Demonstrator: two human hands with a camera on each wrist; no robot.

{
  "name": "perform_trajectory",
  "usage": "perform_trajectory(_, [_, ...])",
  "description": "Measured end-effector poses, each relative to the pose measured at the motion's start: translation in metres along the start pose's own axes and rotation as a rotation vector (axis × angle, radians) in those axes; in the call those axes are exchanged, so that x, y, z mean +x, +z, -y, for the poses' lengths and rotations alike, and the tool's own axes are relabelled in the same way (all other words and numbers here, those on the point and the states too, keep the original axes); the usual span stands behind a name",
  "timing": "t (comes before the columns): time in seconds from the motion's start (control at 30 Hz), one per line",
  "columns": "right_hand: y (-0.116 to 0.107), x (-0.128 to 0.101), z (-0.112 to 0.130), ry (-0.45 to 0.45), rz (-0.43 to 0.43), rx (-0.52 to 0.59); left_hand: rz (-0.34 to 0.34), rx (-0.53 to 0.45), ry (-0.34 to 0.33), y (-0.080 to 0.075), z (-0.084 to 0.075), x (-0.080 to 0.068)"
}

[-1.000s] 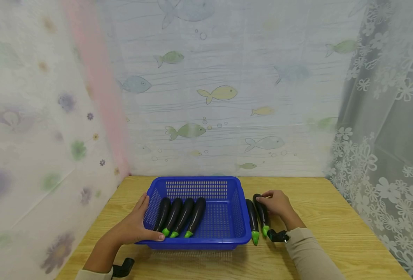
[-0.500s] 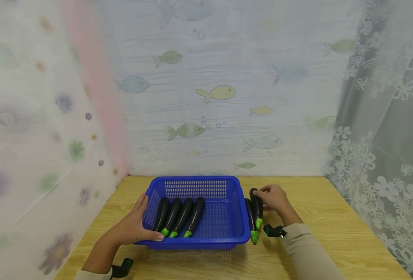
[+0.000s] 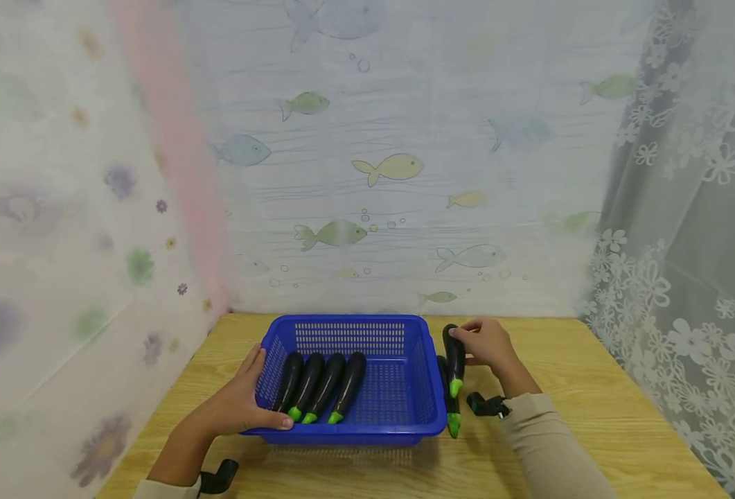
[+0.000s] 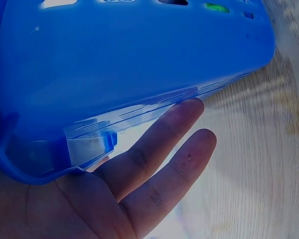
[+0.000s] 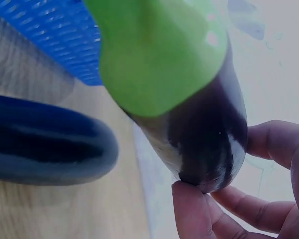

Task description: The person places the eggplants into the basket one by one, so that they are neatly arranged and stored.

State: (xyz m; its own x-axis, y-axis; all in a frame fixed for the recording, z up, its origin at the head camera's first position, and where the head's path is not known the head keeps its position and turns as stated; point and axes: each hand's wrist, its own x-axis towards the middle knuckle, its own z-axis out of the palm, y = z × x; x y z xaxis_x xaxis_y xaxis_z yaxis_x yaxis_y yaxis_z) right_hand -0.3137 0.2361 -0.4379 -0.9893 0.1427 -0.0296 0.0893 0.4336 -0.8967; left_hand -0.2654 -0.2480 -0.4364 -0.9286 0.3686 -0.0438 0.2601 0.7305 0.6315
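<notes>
A blue plastic basket [image 3: 348, 431] stands on the wooden table, with several dark eggplants [image 3: 351, 381] side by side in its left half. My left hand [image 3: 233, 407] rests at its front left corner, thumb along the front rim. In the left wrist view two straight fingers [image 4: 169, 181] lie along the basket's outer wall. Right of the basket, my right hand [image 3: 490, 346] pinches an eggplant [image 3: 455, 357] by its rounded end, green cap hanging downward. Another eggplant [image 5: 45, 142] lies on the table beside the basket, partly covered by the held one in the head view.
The right half of the basket's slotted floor [image 3: 388, 395] shows bare. Wood-grain tabletop [image 3: 567, 388] extends to the right. A fish-print sheet [image 3: 367, 208] hangs behind the table, and a floral lace curtain [image 3: 672, 312] hangs on the right.
My right hand has lifted the pinched eggplant up from the table and a little left, so it now overlaps the other one. The left hand and basket have stayed put.
</notes>
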Motion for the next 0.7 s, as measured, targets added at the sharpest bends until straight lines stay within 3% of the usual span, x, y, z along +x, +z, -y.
perform_trajectory(0.7, [0.007, -0.003, 0.041, -0.002, 0.05, 0.084, -0.009, -0.002, 0.002, 0.001, 0.002, 0.001])
